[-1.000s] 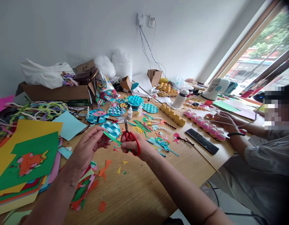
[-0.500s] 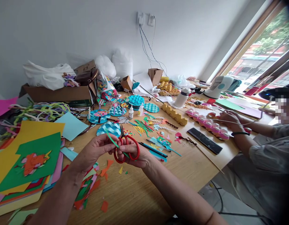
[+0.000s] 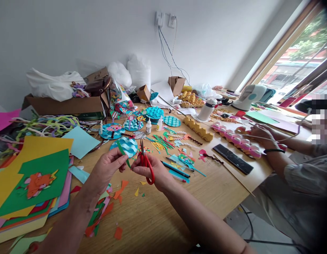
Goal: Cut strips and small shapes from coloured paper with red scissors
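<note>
A narrow green paper strip [image 3: 122, 150] is pinched between the thumb and fingers of my left hand [image 3: 110, 163]. My right hand [image 3: 154, 171] holds red-handled scissors [image 3: 150, 170], their dark blades pointing away from me. The strip's lower end reaches the right fingertips; whether they pinch it too I cannot tell. Just beyond the hands lies a blue wavy paper disc [image 3: 128, 145]. Orange, green and yellow paper scraps [image 3: 107, 210] are scattered on the wooden table [image 3: 142, 225] below my wrists.
At left lies a stack of coloured paper [image 3: 10, 187]. Small glue bottles [image 3: 148, 126], cut paper strips [image 3: 163, 143], pens [image 3: 176, 169] and a black phone [image 3: 232, 158] lie beyond and to the right. Another person's hand [image 3: 262, 135] is near the pink egg-carton strip [image 3: 236, 139].
The scissors have turned from face-on to nearly edge-on in my right hand. My hands have drawn slightly apart, and the green strip now shows its broad side.
</note>
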Motion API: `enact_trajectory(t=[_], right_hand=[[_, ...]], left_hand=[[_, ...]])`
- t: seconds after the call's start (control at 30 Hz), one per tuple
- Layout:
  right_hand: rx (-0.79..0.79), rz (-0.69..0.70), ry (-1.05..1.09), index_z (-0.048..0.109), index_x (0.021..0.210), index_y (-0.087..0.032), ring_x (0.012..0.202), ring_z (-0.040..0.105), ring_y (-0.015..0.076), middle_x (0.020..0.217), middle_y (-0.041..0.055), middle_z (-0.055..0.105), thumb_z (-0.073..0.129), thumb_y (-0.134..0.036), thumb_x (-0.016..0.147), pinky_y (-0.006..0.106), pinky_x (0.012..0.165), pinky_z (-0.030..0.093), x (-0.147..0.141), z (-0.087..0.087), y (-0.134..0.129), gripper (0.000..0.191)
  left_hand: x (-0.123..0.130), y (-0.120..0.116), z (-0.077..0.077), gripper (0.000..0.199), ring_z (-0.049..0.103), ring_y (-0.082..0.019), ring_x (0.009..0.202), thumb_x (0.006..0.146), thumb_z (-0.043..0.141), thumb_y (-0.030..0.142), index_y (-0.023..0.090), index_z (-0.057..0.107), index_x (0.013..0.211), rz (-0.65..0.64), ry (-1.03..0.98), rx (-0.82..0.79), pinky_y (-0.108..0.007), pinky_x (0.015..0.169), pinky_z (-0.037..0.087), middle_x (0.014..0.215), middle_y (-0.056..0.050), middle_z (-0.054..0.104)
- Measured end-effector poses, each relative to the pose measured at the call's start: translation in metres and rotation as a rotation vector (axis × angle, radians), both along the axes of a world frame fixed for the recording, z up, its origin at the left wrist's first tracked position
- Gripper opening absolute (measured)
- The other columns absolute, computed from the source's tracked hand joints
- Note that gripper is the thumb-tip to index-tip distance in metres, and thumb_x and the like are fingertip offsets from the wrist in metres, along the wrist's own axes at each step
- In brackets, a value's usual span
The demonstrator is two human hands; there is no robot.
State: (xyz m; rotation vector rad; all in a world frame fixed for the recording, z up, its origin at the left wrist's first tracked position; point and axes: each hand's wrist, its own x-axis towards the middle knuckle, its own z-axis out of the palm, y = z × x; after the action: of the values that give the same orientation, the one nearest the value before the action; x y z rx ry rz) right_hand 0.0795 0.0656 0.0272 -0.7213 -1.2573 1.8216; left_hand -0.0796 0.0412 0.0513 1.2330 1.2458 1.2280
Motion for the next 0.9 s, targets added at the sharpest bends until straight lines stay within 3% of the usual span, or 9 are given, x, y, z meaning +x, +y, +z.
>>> enact_trajectory(t=[0.17, 0.37, 0.47, 0.57, 0.67, 0.9], right_hand=[[0.023, -0.032, -0.070, 0.052, 0.069, -0.018, 0.053, 0.044, 0.0078, 0.060, -0.0059, 0.051, 0.076, -0.027, 0.054, 0.021, 0.052, 0.034, -0.005, 0.001, -0.005, 0.030], [0.001, -0.025, -0.063, 0.052, 0.069, -0.018, 0.054, 0.046, 0.0080, 0.063, -0.0048, 0.053, 0.075, -0.029, 0.056, 0.022, 0.055, 0.037, -0.003, 0.005, -0.005, 0.029], [-0.001, -0.030, -0.066, 0.051, 0.069, -0.018, 0.054, 0.045, 0.0078, 0.062, -0.0051, 0.053, 0.076, -0.029, 0.054, 0.022, 0.055, 0.036, -0.001, 0.006, -0.003, 0.030], [0.022, -0.035, -0.103, 0.050, 0.067, -0.018, 0.052, 0.044, 0.0075, 0.060, -0.0053, 0.052, 0.075, -0.029, 0.055, 0.022, 0.052, 0.035, 0.000, 0.008, -0.001, 0.030], [0.063, -0.029, -0.160, 0.050, 0.067, -0.018, 0.051, 0.043, 0.0073, 0.059, -0.0054, 0.050, 0.073, -0.029, 0.056, 0.021, 0.050, 0.033, 0.000, 0.010, -0.001, 0.028], [0.178, -0.031, -0.230, 0.050, 0.072, -0.017, 0.057, 0.047, 0.0090, 0.063, -0.0036, 0.051, 0.064, -0.036, 0.068, 0.022, 0.055, 0.036, 0.008, 0.012, 0.004, 0.025]], left_hand=[[0.001, -0.001, 0.001, 0.015, 0.049, -0.011, 0.054, 0.074, 0.061, 0.034, 0.019, 0.059, 0.071, 0.019, -0.002, -0.012, -0.023, 0.052, 0.039, 0.057, 0.004, 0.053], [-0.004, -0.001, 0.002, 0.022, 0.052, -0.012, 0.055, 0.077, 0.057, 0.037, 0.019, 0.055, 0.064, 0.053, -0.002, 0.005, -0.024, 0.056, 0.043, 0.058, 0.003, 0.055], [-0.005, -0.001, 0.006, 0.025, 0.052, -0.013, 0.057, 0.078, 0.054, 0.038, 0.019, 0.054, 0.061, 0.003, 0.031, 0.015, -0.024, 0.054, 0.042, 0.059, 0.002, 0.055], [-0.003, -0.002, 0.011, 0.022, 0.051, -0.012, 0.055, 0.074, 0.058, 0.036, 0.019, 0.056, 0.059, -0.058, 0.121, -0.004, -0.024, 0.052, 0.041, 0.058, 0.001, 0.056], [-0.001, -0.001, 0.013, 0.016, 0.050, -0.013, 0.052, 0.067, 0.063, 0.032, 0.020, 0.057, 0.057, -0.030, 0.159, -0.037, -0.024, 0.050, 0.040, 0.053, 0.002, 0.056], [-0.003, -0.005, 0.013, 0.012, 0.051, -0.011, 0.054, 0.068, 0.065, 0.030, 0.019, 0.061, 0.066, 0.001, -0.004, -0.063, -0.022, 0.050, 0.041, 0.055, 0.003, 0.058]])
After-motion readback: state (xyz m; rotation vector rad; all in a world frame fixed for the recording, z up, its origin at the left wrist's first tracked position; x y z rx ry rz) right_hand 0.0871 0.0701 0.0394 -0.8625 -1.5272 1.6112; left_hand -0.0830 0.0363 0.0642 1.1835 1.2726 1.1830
